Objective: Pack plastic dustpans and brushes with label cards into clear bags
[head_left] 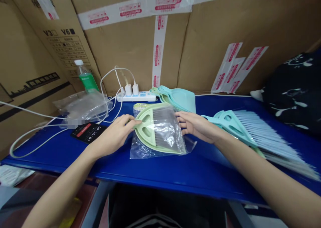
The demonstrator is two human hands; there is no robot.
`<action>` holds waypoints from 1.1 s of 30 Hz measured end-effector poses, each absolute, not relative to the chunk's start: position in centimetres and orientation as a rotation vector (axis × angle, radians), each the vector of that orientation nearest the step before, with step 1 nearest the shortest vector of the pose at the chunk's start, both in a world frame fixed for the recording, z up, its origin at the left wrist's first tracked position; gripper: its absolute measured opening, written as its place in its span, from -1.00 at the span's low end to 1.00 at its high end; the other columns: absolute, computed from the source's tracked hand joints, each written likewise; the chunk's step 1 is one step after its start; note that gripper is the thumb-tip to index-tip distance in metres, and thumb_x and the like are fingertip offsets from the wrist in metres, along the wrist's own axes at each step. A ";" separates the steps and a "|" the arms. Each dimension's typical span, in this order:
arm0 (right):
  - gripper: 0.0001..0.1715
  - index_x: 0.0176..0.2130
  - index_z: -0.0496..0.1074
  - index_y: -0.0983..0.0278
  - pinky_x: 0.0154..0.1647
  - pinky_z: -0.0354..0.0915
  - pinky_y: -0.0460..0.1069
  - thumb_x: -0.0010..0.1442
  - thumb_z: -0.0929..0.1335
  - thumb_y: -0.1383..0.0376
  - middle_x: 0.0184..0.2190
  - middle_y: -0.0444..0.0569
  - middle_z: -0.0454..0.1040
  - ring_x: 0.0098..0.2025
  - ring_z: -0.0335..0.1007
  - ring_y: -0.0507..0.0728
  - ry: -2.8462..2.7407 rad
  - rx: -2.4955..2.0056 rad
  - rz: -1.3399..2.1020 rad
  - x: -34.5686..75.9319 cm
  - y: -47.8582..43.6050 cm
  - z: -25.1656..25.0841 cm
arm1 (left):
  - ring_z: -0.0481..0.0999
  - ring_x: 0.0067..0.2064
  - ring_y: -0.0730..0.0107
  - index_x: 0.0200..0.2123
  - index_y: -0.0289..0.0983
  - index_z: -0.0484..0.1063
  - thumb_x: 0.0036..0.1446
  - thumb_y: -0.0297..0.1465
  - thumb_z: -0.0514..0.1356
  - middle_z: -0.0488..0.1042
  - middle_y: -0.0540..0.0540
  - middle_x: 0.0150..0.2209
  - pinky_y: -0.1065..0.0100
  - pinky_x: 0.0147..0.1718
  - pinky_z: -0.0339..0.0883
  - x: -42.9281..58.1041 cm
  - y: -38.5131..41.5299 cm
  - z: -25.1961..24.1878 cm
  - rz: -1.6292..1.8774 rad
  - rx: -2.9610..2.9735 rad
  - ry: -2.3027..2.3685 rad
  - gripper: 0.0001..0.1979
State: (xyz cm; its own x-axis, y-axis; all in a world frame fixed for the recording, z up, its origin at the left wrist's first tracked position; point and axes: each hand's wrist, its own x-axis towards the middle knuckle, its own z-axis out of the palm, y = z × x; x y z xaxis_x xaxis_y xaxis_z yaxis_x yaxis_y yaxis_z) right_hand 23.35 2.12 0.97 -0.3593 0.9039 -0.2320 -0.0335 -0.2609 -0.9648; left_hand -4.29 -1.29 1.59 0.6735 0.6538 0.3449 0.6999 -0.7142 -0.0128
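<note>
A light green dustpan with a matching hand brush [147, 126] nested in it lies on the table inside a clear plastic bag [140, 151]. The brush's grey bristles point right, towards the pan's wide lip. My left hand [121, 129] pinches the set at its handle end, with thumb and forefinger closed. On the other side, my right hand [194, 124] has its fingers curled against the bagged lip. Its fingertips are partly hidden by the film and the pan's edge.
Turquoise dustpans [183, 99] are stacked behind the set. Brushes [230, 124] with pale bristles lie at right. At left are a phone [89, 132], crumpled plastic film [84, 109], a bottle [87, 80] and white cables. A power strip [136, 96] sits against the cardboard [130, 47].
</note>
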 end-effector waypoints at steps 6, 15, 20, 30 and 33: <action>-0.85 -0.22 0.33 0.25 -0.51 0.38 -0.11 0.16 0.33 0.44 -0.48 -0.17 0.38 -0.47 0.36 -0.01 -1.346 -1.144 1.661 23.3 1.9 0.9 | 0.39 -0.06 0.24 0.08 -0.26 0.28 0.27 -0.55 -0.11 0.37 -0.20 -0.06 0.15 -0.11 0.38 -4.4 -1.0 1.5 -0.449 -2.707 -1.123 -0.63; -0.70 -0.12 0.27 0.25 -0.19 0.49 0.06 0.13 0.39 0.37 -0.24 0.00 0.56 -0.23 0.53 0.10 -1.380 -1.099 1.690 23.1 2.1 -0.7 | 0.35 0.06 0.19 0.10 -0.24 0.25 0.27 -0.55 -0.08 0.32 -0.25 0.04 0.10 -0.04 0.39 -3.7 -1.2 1.2 -0.510 -2.727 -1.091 -0.63; -0.57 -0.07 0.29 0.25 -0.08 0.45 0.10 0.07 0.44 0.28 -0.17 0.05 0.57 -0.17 0.53 0.14 -1.346 -1.022 1.653 23.6 2.3 -0.4 | 0.21 0.24 0.11 0.17 -0.20 0.21 0.27 -0.50 0.02 0.25 -0.28 0.19 0.01 0.11 0.26 -3.1 -1.8 1.5 -0.540 -2.637 -0.793 -0.59; -0.50 -0.04 0.29 0.23 0.03 0.38 0.12 0.05 0.45 0.20 -0.10 0.06 0.55 -0.07 0.50 0.16 -1.371 -1.059 1.507 25.4 3.1 0.6 | 0.50 0.00 0.23 0.12 -0.03 0.33 0.34 -0.47 -0.09 0.47 0.03 0.08 0.11 -0.13 0.44 -7.0 -3.7 3.5 -0.517 -2.273 -1.129 -0.61; -0.52 -0.04 0.29 0.22 0.05 0.37 0.13 0.07 0.44 0.20 -0.10 0.06 0.55 -0.05 0.49 0.16 -1.379 -1.047 1.473 25.5 3.3 0.4 | 0.47 0.05 0.25 0.15 -0.05 0.29 0.32 -0.47 -0.07 0.37 0.10 0.17 0.11 -0.06 0.41 -10.2 -5.1 3.9 -0.700 -1.955 -1.394 -0.59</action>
